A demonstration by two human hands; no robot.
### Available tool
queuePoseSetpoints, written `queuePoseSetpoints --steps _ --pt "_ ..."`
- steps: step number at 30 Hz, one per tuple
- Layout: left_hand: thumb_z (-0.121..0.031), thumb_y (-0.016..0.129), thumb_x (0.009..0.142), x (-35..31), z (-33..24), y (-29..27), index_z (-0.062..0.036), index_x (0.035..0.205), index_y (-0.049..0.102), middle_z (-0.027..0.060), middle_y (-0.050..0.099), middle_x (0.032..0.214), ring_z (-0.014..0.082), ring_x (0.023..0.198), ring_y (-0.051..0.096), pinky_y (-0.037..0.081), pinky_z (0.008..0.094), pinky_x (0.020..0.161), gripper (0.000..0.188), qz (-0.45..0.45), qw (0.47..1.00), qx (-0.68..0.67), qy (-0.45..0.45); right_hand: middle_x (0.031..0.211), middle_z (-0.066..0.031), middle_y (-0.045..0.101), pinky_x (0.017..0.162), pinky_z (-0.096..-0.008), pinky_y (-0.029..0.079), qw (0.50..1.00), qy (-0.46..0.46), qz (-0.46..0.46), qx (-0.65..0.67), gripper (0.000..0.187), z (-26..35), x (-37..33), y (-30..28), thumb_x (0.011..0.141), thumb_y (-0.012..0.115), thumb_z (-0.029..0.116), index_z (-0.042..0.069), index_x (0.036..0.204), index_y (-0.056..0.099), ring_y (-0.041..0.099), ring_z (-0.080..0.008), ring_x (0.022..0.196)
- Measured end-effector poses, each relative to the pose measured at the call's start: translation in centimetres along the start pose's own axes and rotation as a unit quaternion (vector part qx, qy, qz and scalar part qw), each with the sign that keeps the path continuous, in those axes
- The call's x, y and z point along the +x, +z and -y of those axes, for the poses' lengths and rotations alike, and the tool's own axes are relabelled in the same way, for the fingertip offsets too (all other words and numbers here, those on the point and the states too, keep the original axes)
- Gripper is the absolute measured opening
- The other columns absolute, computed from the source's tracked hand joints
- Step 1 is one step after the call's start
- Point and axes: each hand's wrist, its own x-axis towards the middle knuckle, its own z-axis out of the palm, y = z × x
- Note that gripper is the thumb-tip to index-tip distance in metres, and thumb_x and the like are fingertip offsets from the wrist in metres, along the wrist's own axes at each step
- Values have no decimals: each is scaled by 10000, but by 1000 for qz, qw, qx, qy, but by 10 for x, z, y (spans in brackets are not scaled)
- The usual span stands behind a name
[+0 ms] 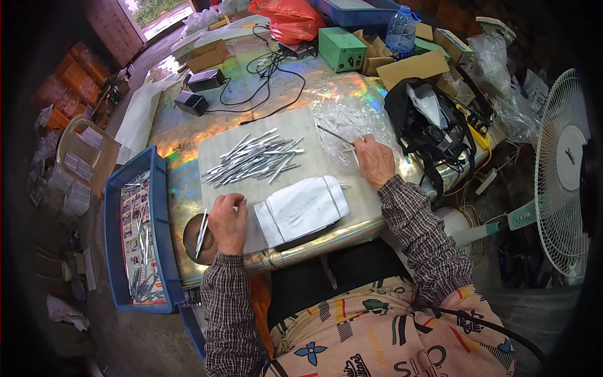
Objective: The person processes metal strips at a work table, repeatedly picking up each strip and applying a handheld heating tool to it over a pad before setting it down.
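My right hand grips a thin dark rod that points up and left over a clear plastic bag holding pale slim pieces. My left hand is curled, thumb and fingers drawn together; what they hold, if anything, is hidden. Beside it lies a small round dark dish, crossed by slim whitish sticks. Between the hands, a loose pile of slim silvery-white sticks rests on a grey sheet. Nearer me sits a folded white bundle with bands around it.
At left stands a blue tray with more sticks over printed paper. Farther back are a green box with knobs, black cables, a red plastic bag and a water bottle. A black bag and white fan flank the right.
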Motion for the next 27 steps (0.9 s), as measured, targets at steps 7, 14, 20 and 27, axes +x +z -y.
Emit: queuePoseSetpoints --steps 7,14,20,27 --pt "-138 725 776 34 -9 25 -55 857 690 107 653 788 250 659 637 496 360 624 121 82 995 -57 15 923 -189 621 667 -457 533 998 -6 -18 57 102 -8 -11 2 852 546 77 35 904 623 661 -382 765" --pt "-199 757 750 56 -22 41 -61 880 712 90 710 806 250 749 678 521 367 689 195 182 983 -16 -5 899 -155 604 689 -443 520 986 -9 -41 162 96 -5 -16 -8 820 630 99 47 897 606 636 -366 776" --pt "-143 705 731 61 -22 52 -51 818 707 127 689 771 295 737 668 514 383 673 127 165 986 1 16 886 -137 588 662 -448 515 984 -47 -30 168 147 -10 -20 -8 808 634 102 54 930 567 631 -358 768" --pt "-172 732 722 75 -19 86 -106 1008 747 171 685 1134 261 1172 609 453 341 1002 294 78 981 -59 169 939 -155 609 742 -404 538 983 -31 -77 162 238 -34 -40 4 761 662 72 82 985 586 647 -333 905"
